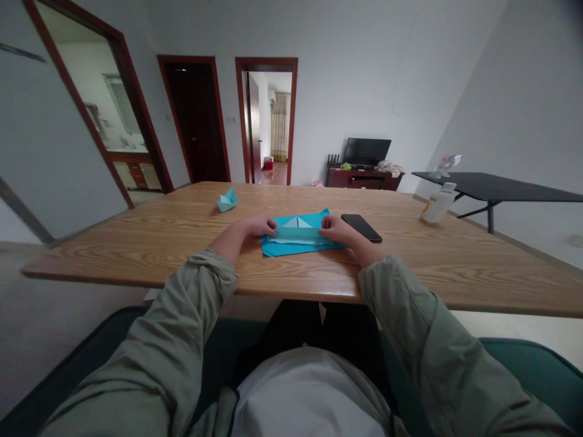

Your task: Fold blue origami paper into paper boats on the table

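You pinch folded paper at both ends with left hand and right hand, likely for steadiness | blue paper lies under it

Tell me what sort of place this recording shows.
Probably a living or dining room in a home: what looks like a television stands on a low dark-red cabinet by the far wall, and a patterned curtain shows through an open doorway.

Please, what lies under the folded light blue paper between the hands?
Under the folded paper, darker blue paper shows around it, on the wooden table. The area directly beneath is covered.
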`<state>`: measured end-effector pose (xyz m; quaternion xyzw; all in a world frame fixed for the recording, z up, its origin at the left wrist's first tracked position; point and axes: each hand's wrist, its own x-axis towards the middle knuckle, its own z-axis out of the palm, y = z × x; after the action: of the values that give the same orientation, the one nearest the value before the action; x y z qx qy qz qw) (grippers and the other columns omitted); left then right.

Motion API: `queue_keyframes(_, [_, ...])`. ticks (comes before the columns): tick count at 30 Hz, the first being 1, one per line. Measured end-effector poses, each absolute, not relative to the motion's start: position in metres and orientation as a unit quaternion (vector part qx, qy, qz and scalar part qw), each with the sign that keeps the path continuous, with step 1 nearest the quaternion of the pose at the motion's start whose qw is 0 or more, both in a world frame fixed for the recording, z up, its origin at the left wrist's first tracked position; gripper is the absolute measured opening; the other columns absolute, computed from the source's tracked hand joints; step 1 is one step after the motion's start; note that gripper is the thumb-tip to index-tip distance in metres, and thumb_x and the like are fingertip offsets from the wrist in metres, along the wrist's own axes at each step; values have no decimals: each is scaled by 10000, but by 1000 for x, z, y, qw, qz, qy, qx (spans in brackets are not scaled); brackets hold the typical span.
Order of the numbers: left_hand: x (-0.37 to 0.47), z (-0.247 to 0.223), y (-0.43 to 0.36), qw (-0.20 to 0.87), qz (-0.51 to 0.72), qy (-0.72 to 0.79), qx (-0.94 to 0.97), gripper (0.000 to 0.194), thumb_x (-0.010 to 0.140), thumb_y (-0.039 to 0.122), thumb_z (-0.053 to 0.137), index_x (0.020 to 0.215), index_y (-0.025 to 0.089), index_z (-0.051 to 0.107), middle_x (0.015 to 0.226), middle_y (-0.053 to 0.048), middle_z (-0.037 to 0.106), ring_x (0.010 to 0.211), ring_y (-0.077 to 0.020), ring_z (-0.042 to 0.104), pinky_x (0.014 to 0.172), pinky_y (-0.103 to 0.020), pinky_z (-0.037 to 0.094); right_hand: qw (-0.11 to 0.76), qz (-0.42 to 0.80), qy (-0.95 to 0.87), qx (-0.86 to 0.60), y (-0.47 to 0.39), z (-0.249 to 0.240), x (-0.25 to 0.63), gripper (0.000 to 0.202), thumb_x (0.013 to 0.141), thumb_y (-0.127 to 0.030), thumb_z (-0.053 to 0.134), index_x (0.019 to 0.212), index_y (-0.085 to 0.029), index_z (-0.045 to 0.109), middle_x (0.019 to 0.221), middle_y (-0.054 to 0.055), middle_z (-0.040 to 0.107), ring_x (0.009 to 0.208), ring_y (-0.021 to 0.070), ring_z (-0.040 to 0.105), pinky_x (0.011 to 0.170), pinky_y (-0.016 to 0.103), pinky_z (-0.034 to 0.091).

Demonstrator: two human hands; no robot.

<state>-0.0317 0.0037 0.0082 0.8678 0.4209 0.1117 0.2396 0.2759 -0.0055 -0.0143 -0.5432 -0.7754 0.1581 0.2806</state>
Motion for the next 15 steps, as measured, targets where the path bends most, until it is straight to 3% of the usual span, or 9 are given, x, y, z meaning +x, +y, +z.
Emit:
queue_keyframes(5, [-32, 5, 8, 236, 123, 424, 866, 196, 693, 364, 616, 658, 172, 624, 608, 31, 515, 599, -117, 439, 595, -241, 341, 284, 188, -769, -540, -4, -18, 277, 86, 689, -226, 588, 753, -169, 592, 657, -22, 543, 608, 102, 484, 536, 196, 367])
queue_keyframes(10, [-32, 2, 11, 238, 134, 447, 852, 298, 700, 382, 613, 886, 166, 698, 832, -14, 667, 753, -150, 549, 705, -243, 424, 290, 198, -766, -539, -3, -19, 277, 118, 714, -202, 581, 807, -155, 637, 673, -8, 587, 599, 103, 506, 517, 190, 375])
queue_keyframes(15, [-33, 0, 13, 233, 131, 469, 842, 433, 720, 382, 608, 1069, 139, 686, 973, -61, 699, 876, -190, 587, 792, -274, 460, 282, 179, -773, -539, -7, -15, 276, 185, 725, -170, 587, 880, -134, 681, 750, 18, 652, 630, 105, 537, 553, 189, 405])
